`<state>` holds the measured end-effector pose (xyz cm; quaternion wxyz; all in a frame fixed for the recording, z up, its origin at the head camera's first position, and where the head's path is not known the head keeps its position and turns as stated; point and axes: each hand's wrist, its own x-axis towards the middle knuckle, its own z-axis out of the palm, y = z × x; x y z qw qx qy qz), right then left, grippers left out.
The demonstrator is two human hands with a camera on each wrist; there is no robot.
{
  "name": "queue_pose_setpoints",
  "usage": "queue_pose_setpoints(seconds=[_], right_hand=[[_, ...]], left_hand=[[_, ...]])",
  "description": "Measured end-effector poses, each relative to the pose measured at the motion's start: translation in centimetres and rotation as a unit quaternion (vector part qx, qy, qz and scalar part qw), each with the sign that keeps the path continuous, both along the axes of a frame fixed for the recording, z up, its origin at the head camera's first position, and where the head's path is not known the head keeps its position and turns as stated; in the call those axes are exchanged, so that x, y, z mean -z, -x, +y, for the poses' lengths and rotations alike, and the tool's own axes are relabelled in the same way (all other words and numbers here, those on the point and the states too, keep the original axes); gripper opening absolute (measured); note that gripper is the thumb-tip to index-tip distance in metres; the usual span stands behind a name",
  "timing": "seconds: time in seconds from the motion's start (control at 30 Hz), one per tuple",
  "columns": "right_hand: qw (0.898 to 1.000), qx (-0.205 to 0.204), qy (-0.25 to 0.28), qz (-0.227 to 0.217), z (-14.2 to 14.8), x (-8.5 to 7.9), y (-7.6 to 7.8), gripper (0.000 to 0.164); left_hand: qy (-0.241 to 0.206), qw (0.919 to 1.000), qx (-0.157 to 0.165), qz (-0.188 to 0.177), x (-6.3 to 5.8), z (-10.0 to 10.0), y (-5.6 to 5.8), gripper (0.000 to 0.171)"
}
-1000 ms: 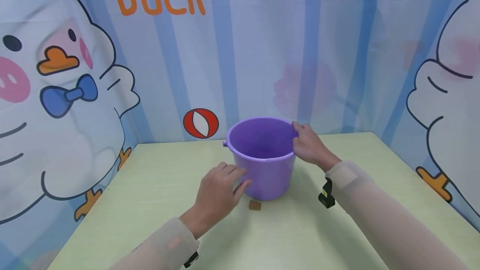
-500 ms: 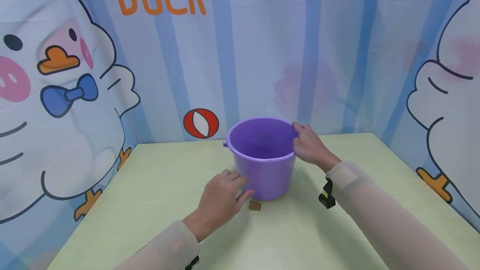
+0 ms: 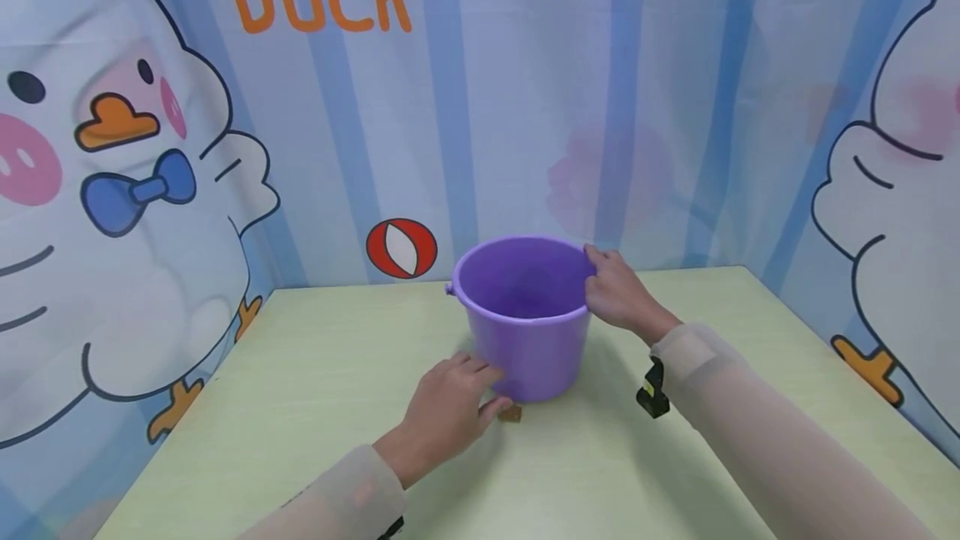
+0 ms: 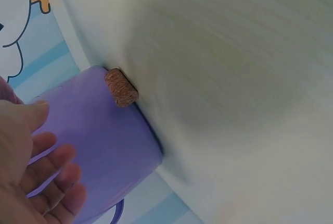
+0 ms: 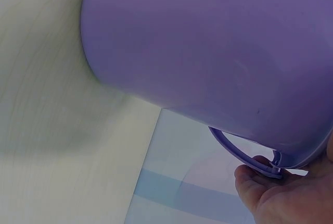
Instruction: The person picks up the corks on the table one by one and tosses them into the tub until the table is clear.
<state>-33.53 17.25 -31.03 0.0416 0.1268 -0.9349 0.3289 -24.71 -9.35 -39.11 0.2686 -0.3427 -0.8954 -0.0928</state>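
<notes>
A purple bucket (image 3: pixel 536 361) stands upright on the table, its inside looking bare from the head view. My right hand (image 3: pixel 621 290) grips the bucket's right rim, and in the right wrist view its fingers (image 5: pixel 252 187) lie by the handle (image 5: pixel 237 152) where it joins the rim. Against the foot of the bucket lies a small brown cork (image 4: pixel 122 87), partly covered by my left thumb in the head view. Fingers spread and slightly bent, my left hand (image 3: pixel 447 409) hovers just left of the cork and holds nothing; the left wrist view shows a gap between them.
The pale yellow-green table (image 3: pixel 330 382) carries the bucket and cork. Behind it hangs a blue striped curtain (image 3: pixel 517 107) printed with ducks and a red ball, and it also closes off both sides.
My left hand has moved down and slightly right along the bucket's side, towards the cork. The right hand and the bucket have stayed in place.
</notes>
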Motion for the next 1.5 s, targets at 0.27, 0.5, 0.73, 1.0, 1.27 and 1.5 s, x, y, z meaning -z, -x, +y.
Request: queue_pose_setpoints(seconds=[0.27, 0.5, 0.73, 1.0, 1.27, 1.5], right_hand=[[1.000, 0.000, 0.001, 0.005, -0.1, -0.2, -0.1, 0.062], [1.000, 0.000, 0.000, 0.005, -0.1, -0.1, -0.1, 0.062], [1.000, 0.001, -0.001, 0.003, -0.1, -0.1, -0.1, 0.062], [1.000, 0.000, 0.001, 0.003, -0.1, 0.0, 0.0, 0.062], [1.000, 0.001, -0.002, -0.001, 0.0, 0.1, 0.0, 0.063], [1.000, 0.002, -0.002, -0.001, 0.0, -0.1, 0.0, 0.063]], left_hand=[[0.007, 0.9998, 0.007, -0.017, 0.3, 0.1, 0.1, 0.032], [0.017, 0.9984, 0.022, -0.048, 0.6, 0.1, 0.4, 0.031], [0.045, 0.9971, 0.021, -0.058, 1.1, 0.5, 0.8, 0.022], [0.056, 0.9968, 0.014, -0.055, 1.3, 0.8, 1.2, 0.020], [0.068, 0.9960, 0.006, -0.057, 1.9, 1.0, 1.5, 0.016], [0.075, 0.9960, -0.008, -0.049, 2.3, 1.1, 1.7, 0.016]])
